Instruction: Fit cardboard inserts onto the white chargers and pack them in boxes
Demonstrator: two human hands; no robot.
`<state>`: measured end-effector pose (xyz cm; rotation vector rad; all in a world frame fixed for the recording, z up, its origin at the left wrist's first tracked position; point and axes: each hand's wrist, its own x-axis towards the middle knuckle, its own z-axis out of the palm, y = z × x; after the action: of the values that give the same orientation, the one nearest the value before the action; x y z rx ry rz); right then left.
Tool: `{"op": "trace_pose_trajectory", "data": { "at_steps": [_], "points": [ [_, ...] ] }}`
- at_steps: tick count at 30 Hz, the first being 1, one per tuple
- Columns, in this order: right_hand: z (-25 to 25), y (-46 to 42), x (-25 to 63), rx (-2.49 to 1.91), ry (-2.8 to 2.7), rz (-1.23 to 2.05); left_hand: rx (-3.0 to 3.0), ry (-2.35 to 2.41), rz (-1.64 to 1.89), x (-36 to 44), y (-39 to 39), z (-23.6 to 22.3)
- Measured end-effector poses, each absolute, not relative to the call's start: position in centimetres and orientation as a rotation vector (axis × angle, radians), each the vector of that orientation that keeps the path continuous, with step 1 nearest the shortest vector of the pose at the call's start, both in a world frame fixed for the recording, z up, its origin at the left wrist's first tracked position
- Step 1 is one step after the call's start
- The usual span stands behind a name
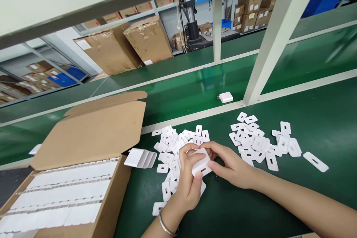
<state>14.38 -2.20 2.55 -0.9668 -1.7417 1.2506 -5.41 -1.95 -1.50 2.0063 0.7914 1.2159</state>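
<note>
My left hand (187,182) and my right hand (231,165) meet over the green table, both closed on one small white block-shaped part (202,163). The left thumb and fingers wrap its left side; the right fingers pinch its right edge. Under and around my hands lies a heap of small flat white plastic pieces with slots (174,147). A second heap of the same pieces (259,141) lies to the right. A silver bangle (166,227) is on my left wrist.
An open cardboard box (83,178) with rows of white parts stands at the left, a short stack of white blocks (141,158) beside it. One white charger-like block (225,97) lies on the green conveyor belt behind. A slanted white frame post (267,44) rises at right. Cartons stand beyond.
</note>
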Motion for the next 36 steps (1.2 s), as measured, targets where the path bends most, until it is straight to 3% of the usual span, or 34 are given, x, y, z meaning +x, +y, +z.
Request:
{"op": "trace_pose_trajectory", "data": {
  "at_steps": [7, 36],
  "points": [
    [2.4, -1.9, 14.7, -0.960, -1.804, 1.027, 2.023, 0.697, 1.130, -5.6, -1.2, -1.1],
    [2.5, -1.8, 14.9, -1.075, -1.869, 1.038, 1.997, 0.668, 1.137, -5.1, -0.8, -0.7]
  ]
}}
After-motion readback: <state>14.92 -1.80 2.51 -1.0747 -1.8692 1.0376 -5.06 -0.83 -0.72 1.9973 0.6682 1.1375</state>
